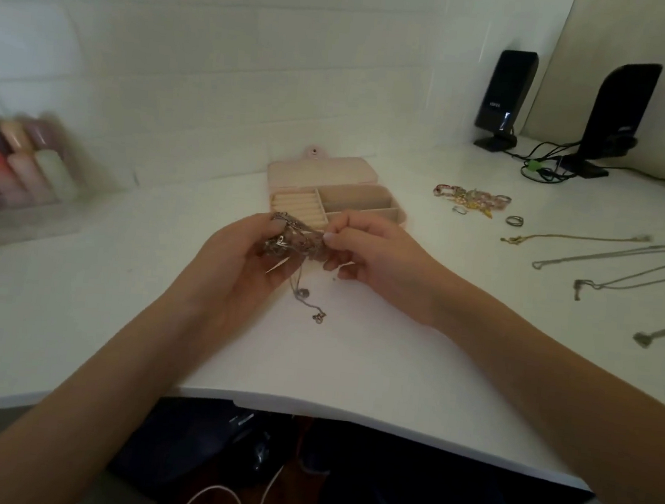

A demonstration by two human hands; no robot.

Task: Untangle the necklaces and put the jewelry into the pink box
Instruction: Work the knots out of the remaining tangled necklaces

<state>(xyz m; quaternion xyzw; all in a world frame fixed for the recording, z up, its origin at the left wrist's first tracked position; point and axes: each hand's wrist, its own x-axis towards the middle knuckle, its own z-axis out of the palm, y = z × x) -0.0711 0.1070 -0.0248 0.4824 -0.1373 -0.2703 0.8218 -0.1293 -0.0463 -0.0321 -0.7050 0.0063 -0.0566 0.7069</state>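
The left hand cups a tangled clump of necklaces, its fingers curled round the knot from below and the left side. The right hand pinches the clump's right edge between thumb and forefinger, the other fingers loosely curled beneath. A loose end of chain hangs from the tangle down to the white table, ending in small pendants.

Just behind the hands stands the pink box, open, its lid laid back flat. The hands and the tangle cover its near edge and part of the ring-roll section on the left; the two long compartments on the right show no contents from this angle.

To the right, well apart from the hands, lie a heap of chunky chain bracelets, two rings beside it, a gold chain, and several silver chains laid out straight, some cut off by the frame's right edge.

Farther back stand two black speakers with tangled cables. At the left edge a clear organiser of pastel bottles is blurred. How many necklaces make up the clump is too hard to make out. Below the table edge, dark shapes and white cords are dim.
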